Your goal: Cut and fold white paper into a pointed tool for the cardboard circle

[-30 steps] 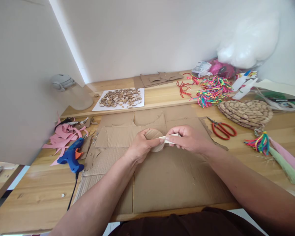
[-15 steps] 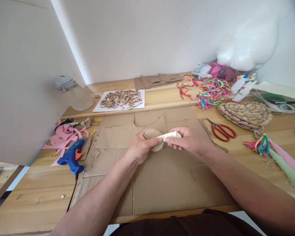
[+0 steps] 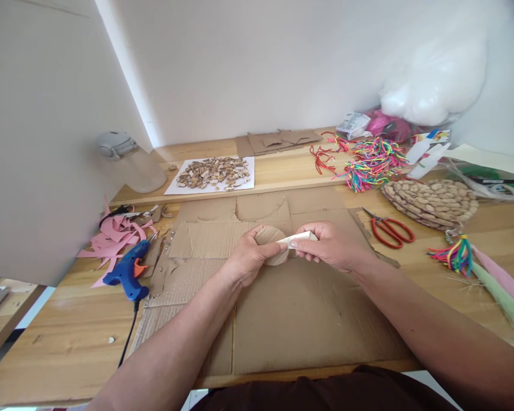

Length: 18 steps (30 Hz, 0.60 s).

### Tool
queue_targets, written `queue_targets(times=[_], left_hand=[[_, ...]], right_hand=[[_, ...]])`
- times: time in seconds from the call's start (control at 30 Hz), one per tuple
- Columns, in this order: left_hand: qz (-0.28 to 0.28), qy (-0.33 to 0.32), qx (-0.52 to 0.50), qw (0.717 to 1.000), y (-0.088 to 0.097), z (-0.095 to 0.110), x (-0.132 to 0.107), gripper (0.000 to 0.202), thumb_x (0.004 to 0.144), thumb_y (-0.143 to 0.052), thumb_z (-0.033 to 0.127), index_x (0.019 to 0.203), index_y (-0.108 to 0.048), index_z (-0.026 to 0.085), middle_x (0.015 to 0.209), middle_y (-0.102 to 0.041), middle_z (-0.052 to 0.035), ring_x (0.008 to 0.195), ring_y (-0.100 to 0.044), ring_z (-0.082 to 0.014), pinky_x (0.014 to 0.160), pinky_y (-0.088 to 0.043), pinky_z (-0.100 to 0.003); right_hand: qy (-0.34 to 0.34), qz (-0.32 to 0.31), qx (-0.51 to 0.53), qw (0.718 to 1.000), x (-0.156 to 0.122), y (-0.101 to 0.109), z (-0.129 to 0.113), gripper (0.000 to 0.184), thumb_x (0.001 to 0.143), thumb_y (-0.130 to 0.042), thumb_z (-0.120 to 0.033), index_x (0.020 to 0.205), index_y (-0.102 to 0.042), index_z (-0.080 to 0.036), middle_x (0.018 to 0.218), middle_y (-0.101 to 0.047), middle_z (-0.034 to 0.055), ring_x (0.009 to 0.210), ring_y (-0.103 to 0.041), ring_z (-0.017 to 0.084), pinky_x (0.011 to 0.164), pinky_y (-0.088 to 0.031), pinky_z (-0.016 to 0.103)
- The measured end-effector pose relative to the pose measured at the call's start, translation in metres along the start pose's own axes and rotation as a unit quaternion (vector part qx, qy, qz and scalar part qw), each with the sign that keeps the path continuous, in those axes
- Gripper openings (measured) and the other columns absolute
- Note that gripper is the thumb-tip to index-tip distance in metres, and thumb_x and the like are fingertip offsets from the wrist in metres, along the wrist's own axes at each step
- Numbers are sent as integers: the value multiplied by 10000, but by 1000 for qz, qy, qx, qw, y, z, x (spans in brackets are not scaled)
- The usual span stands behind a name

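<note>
My left hand [image 3: 248, 260] grips a small round cardboard disc [image 3: 272, 237] above a large sheet of cardboard [image 3: 291, 308] on the wooden table. My right hand [image 3: 332, 245] pinches a folded cream-white paper strip [image 3: 300, 237], whose pointed end touches the disc's right edge at my left thumb. Both hands are closed on what they hold and meet over the middle of the table.
A blue glue gun [image 3: 126, 271] with black cord lies left, beside pink scraps [image 3: 115, 234]. Red scissors [image 3: 389, 228], a shell-covered heart [image 3: 430, 200], coloured strings [image 3: 370, 160] and tassels [image 3: 456, 254] sit right. A paper with shell pieces [image 3: 212, 172] lies at the back.
The paper strip tilted up slightly, then settled with its tip against the disc. Both hands stayed almost in place; the view shifted a little.
</note>
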State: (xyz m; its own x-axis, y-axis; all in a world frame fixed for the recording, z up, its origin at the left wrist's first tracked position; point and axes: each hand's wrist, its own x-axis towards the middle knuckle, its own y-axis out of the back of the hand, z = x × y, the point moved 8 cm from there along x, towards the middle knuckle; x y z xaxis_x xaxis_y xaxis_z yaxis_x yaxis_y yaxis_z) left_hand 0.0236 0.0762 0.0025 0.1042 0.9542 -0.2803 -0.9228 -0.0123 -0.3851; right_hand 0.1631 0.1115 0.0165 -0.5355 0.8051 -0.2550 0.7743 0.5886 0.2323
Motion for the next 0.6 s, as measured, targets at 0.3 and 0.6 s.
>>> queue_targets(times=[0.3,0.6], left_hand=[[-11,16,-68,998,-5,2,0,378,682,-829,425,803,-619,135,713,-653,-28,616,-621,-137,593,-526,-249],[40,69,-127,989,3,-5,2,496,905,-521,588,929,-664,114,891,-721,-133,856,-704,-231,738,-584,-313]], right_hand=[[14,2,-10,1000,4,3,1,224,846,-638,-355,749,-624,-154,639,-611,-1,534,-495,74,475,-365,198],[5,10,-13,1000,2,4,1,218,850,-634,-361,775,-639,-157,643,-605,-4,520,-481,73,459,-348,197]])
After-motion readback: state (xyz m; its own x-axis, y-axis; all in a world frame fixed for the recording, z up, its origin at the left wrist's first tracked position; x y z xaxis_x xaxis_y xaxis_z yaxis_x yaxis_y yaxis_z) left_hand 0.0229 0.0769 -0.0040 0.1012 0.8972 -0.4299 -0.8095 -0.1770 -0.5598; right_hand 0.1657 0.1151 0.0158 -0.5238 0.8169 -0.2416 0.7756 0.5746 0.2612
